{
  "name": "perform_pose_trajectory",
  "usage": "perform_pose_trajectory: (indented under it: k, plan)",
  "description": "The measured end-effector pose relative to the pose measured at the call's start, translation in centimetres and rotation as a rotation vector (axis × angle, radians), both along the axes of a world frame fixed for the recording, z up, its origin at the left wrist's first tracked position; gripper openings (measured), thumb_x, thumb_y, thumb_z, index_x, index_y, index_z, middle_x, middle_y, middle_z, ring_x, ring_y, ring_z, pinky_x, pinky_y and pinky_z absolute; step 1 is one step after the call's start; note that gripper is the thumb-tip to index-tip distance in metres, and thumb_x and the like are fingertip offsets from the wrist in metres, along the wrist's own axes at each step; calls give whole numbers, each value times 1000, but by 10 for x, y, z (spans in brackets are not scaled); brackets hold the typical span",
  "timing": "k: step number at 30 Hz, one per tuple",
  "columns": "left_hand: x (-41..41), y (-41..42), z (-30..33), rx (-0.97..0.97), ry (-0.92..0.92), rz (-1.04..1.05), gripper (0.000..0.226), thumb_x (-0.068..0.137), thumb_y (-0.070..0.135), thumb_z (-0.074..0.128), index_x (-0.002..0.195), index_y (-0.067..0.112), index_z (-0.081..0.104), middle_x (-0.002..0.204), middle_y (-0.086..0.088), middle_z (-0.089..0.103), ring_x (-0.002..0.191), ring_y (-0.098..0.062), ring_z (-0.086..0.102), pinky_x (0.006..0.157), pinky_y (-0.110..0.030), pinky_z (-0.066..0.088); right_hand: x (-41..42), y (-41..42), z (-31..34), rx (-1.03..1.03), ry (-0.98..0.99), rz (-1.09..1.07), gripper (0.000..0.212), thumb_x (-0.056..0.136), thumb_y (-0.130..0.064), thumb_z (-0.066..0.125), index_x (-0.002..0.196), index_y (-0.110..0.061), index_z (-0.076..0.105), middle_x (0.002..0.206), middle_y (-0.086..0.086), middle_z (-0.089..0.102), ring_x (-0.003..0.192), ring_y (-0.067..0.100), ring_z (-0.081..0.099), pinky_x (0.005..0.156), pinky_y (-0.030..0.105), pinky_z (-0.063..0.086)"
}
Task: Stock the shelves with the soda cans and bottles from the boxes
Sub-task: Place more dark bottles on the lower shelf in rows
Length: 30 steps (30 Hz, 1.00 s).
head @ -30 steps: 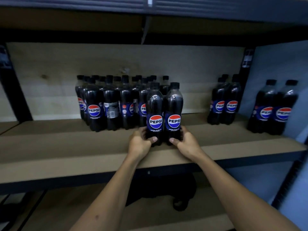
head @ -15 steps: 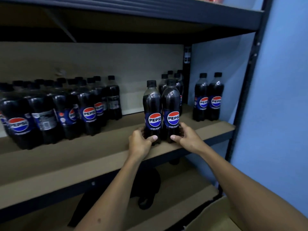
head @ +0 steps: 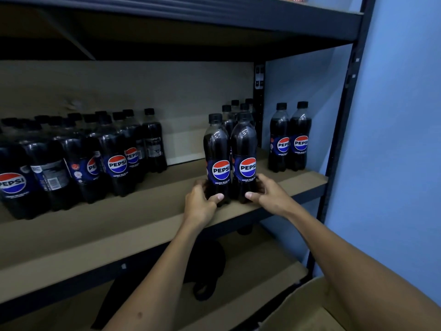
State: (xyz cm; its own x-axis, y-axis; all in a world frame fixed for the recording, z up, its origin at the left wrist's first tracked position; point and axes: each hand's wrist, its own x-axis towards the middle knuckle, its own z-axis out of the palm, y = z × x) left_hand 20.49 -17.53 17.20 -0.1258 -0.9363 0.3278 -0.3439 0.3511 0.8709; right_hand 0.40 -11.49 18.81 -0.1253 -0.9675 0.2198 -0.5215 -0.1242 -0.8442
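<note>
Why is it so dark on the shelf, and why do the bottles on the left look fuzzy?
Head view: the upper shelf shades the bottles; the blue wall is brighter. The left group of bottles is dim and soft near the stretched wide-angle edge. The two held bottles look sharp, with small glints.

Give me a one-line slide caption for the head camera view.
Left hand and right hand grip two upright Pepsi bottles side by side on the shelf.
</note>
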Motion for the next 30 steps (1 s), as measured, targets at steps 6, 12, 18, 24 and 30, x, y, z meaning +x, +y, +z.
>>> perform_pose_trajectory:
  k: [6, 12, 18, 24, 30]
  plan:
    - [3, -7, -5, 34, 30, -84, 47, 82, 11, 73, 125, 19, 54, 126, -2, 65, 120, -18, 58, 107, -39, 43, 2, -3, -4, -27, -13, -37, 61, 89, -17, 70, 143, -20, 43, 134, -3, 58, 123, 13, 54, 108, 37, 42]
    - [2, -12, -8, 29, 44, -90, 50, 82, 12, 74, 127, 18, 54, 126, -2, 64, 120, -16, 57, 108, -40, 43, 7, -8, -11, -75, -19, -83, 60, 86, -21, 72, 139, -26, 46, 130, -5, 61, 121, 15, 57, 107, 45, 44]
    - [2, -13, -10, 35, 72, -92, 53, 80, 12, 76, 127, 17, 54, 125, 0, 65, 118, -14, 59, 107, -40, 44, 6, -8, -12, -67, -26, -84, 63, 86, -20, 72, 142, -26, 43, 133, -5, 59, 123, 15, 55, 109, 43, 43]
    - [2, -12, -10, 37, 97, -98, 52, 78, 11, 77, 125, 18, 55, 124, -1, 65, 117, -15, 59, 107, -42, 44, 3, -8, -10, -49, -2, -77, 61, 87, -23, 72, 141, -25, 44, 133, -4, 59, 123, 17, 55, 108, 45, 43]
    - [2, -11, -11, 33, 91, -82, 53, 77, 13, 77, 126, 15, 56, 125, -3, 65, 118, -16, 59, 106, -43, 45, 4, -9, -10, -51, -9, -76, 63, 87, -22, 71, 143, -25, 44, 133, -5, 60, 123, 15, 55, 108, 43, 44]
